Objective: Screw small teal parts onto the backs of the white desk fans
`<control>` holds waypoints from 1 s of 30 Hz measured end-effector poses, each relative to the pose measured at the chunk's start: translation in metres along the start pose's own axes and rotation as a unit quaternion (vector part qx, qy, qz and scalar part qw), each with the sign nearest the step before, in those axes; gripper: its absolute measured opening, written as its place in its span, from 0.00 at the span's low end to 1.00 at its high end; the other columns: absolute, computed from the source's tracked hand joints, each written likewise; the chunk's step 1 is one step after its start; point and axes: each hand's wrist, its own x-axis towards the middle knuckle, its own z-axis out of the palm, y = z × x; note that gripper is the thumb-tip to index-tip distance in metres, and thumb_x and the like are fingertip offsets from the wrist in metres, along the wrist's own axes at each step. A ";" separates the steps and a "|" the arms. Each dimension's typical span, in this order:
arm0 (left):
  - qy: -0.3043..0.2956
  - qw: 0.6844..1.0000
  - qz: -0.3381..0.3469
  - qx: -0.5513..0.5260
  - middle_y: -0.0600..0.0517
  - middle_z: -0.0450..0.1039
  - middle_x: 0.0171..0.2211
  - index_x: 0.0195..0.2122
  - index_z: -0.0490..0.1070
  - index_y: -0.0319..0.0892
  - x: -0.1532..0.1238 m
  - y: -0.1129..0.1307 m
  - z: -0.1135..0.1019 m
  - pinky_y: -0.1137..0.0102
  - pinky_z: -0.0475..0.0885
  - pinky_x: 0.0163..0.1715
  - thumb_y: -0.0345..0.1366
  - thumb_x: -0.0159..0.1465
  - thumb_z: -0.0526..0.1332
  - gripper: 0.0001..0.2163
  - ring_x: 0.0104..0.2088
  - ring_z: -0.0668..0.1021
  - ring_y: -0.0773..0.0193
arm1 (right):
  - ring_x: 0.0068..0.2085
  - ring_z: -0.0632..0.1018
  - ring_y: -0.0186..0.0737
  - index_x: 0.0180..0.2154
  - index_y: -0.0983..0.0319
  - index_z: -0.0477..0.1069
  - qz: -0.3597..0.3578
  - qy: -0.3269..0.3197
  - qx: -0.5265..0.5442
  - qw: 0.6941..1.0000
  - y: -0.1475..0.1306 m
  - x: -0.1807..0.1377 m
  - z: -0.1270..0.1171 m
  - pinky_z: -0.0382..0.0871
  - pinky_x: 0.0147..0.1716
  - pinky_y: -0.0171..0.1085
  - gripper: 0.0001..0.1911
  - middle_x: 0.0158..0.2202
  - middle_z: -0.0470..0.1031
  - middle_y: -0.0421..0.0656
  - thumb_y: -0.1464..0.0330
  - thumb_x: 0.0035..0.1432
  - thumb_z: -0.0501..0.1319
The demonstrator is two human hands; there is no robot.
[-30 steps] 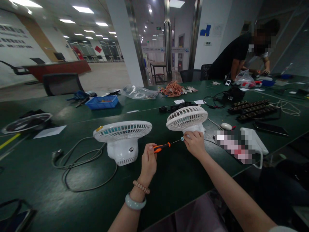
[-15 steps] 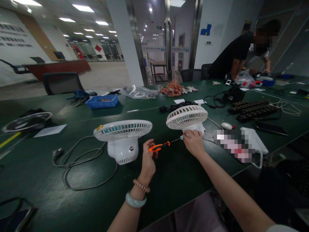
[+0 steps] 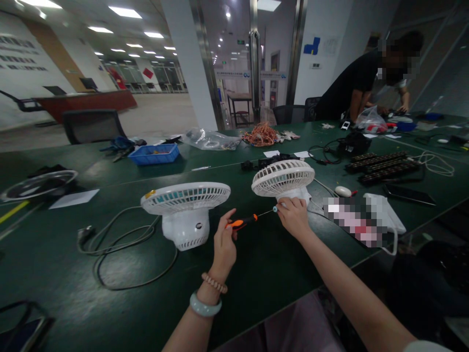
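My left hand is closed on the orange and black handle of a screwdriver, with the index finger raised off it. The thin shaft points right and its tip meets a small light-blue piece. That piece pokes out of the pinched fingers of my right hand, which is against the base of a white fan lying grille up. What the piece is, I cannot make out. Left of my left hand, a second white fan rests with its grille upward and its grey cord looped on the table.
On the green table are a blue tray, a clear plastic bag, a copper-coloured wire heap, black strips, a white mouse and a dark phone-like slab. A person leans over the far right.
The index finger of my left hand has lifted and straightened, and the screwdriver handle looks slightly turned. My right hand and both fans stay in place.
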 end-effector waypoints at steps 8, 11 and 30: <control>-0.011 0.998 -0.010 0.055 0.59 0.53 0.16 0.47 0.65 0.42 -0.004 0.005 -0.001 0.77 0.53 0.15 0.47 0.62 0.47 0.19 0.16 0.59 0.73 | 0.39 0.62 0.41 0.35 0.58 0.72 0.000 -0.001 0.004 1.000 0.000 0.001 0.001 0.47 0.37 0.42 0.09 0.41 0.71 0.42 0.68 0.57 0.53; -0.009 0.999 -0.022 0.047 0.59 0.55 0.16 0.43 0.67 0.41 -0.003 0.006 0.000 0.78 0.54 0.15 0.48 0.62 0.47 0.19 0.16 0.60 0.73 | 0.39 0.62 0.41 0.35 0.58 0.71 0.002 -0.002 0.004 1.000 0.000 0.001 0.001 0.47 0.37 0.42 0.08 0.41 0.71 0.42 0.68 0.57 0.53; -0.023 1.000 0.005 0.003 0.48 0.64 0.42 0.49 0.63 0.42 0.002 -0.009 -0.004 0.70 0.65 0.33 0.36 0.59 0.46 0.19 0.32 0.69 0.66 | 0.39 0.62 0.41 0.36 0.58 0.72 -0.002 -0.002 0.010 1.000 0.002 0.000 0.001 0.48 0.37 0.42 0.08 0.42 0.71 0.42 0.68 0.56 0.55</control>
